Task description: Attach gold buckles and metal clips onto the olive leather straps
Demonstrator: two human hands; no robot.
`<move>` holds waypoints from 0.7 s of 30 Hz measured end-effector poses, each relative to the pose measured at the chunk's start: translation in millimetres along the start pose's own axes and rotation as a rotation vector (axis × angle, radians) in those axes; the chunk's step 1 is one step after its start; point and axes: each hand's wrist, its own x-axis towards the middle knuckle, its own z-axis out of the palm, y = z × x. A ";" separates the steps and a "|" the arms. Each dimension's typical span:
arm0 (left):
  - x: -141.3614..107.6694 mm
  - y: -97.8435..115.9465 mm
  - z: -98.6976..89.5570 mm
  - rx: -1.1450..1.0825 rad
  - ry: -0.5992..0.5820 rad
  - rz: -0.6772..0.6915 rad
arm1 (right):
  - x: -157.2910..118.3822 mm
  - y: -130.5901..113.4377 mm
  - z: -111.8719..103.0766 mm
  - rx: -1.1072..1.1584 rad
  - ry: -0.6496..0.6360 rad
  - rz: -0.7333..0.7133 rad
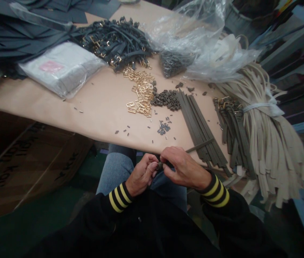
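Just off the table's near edge, a small dark strap piece [159, 165], too small to make out in detail, pinched between both hands and mostly hidden by the fingers. Left hand [141, 175] curled, thumb and fingers pressed together on the piece's lower end; right hand [183, 168] arched over from the other side, thumb and forefinger closed on the piece, remaining fingers folded. Beneath both, a denim-clad knee [117, 161]; at the wrists, black sleeves with yellow stripes [216, 191]. Just beyond the right hand, one narrow olive strap [199, 145] angled across the kraft paper [100, 118] covering the table, beside a stack of olive strips [199, 125]. Farther up, a heap of dark rolled loops [166, 99], scattered small dark tubes [162, 128], and a spill of gold rectangular buckles [140, 94]. Off to the right, buckled dark straps [231, 125] against a tied bundle of cream strips [270, 136]. At the far side, a mass of dark buckled belts [115, 43], a silver packet with a pink label [60, 68], and a clear plastic bag [197, 39]. Below the table on the left, a printed cardboard box [28, 157].
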 end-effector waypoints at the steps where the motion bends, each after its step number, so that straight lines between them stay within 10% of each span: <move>1: 0.2 1.1 0.1 -0.030 -0.009 -0.006 | 0.6 0.4 -1.9 0.028 -0.019 0.003; 21: -2.2 2.5 -9.2 0.586 -0.100 0.368 | -13.3 -3.1 16.6 0.433 -0.189 0.432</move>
